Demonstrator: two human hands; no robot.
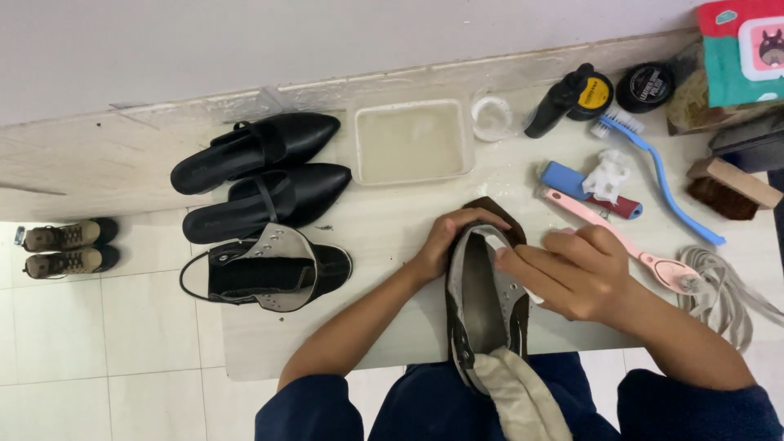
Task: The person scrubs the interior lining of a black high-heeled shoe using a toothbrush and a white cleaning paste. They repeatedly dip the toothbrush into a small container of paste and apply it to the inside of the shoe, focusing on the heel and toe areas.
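Observation:
A brown and grey sneaker (482, 314) lies toe-away at the table's near edge, its tongue hanging toward my lap. My left hand (447, 241) grips the sneaker's toe end. My right hand (572, 269) presses a small white wipe against the sneaker's right inner edge near the eyelets. The matching sneaker (265, 268) lies on its side to the left.
Two black pointed flats (261, 171) sit at the back left. A clear tub of cloudy water (411, 141) stands behind the sneaker. Brushes (645, 139), polish tins (643, 86), a black bottle (559, 102), grey laces (719, 286) and a wipes pack (743, 49) crowd the right. Small boots (69, 247) stand on the floor.

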